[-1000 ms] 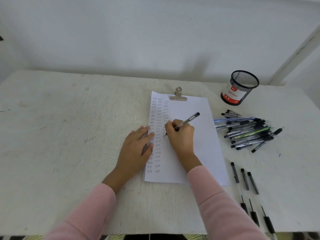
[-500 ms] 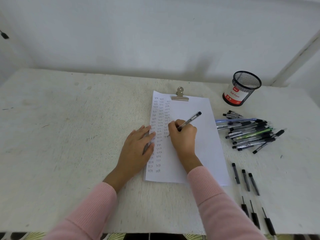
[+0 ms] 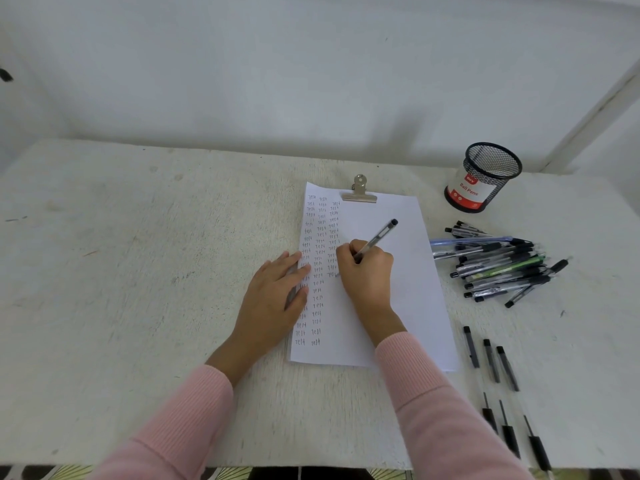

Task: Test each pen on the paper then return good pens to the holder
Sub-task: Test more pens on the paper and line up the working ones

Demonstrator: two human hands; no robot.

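centrally, a white sheet of paper (image 3: 412,278) lies on the pale table (image 3: 121,278), held at its far edge by a metal clip (image 3: 359,195). columns of small handwritten words fill the left part of the sheet; the right part is blank.

right hand (image 3: 367,273): fingers curled around a pen (image 3: 380,234) in a writing grip. the pen has a clear barrel and a dark end cap, and it slants up and to the right. its tip meets the paper at the foot of the third column of words.

left hand (image 3: 272,304): flat, palm down, fingers straight. the fingertips rest on the left edge of the paper and the heel of the hand rests on the table. it holds nothing.

both forearms wear pink ribbed sleeves (image 3: 433,403).

holder (image 3: 483,180): a black mesh cup with a red and white label, upright at the far right of the table, well apart from the paper. whether it contains pens cannot be told.

pile of pens (image 3: 498,266): a loose heap on the table just right of the paper and nearer than the holder. most are black-capped; one is blue and one green.

three separate pens (image 3: 491,361) lie side by side on the table at the near right, parallel, apart from the pile and just right of the paper's near corner.
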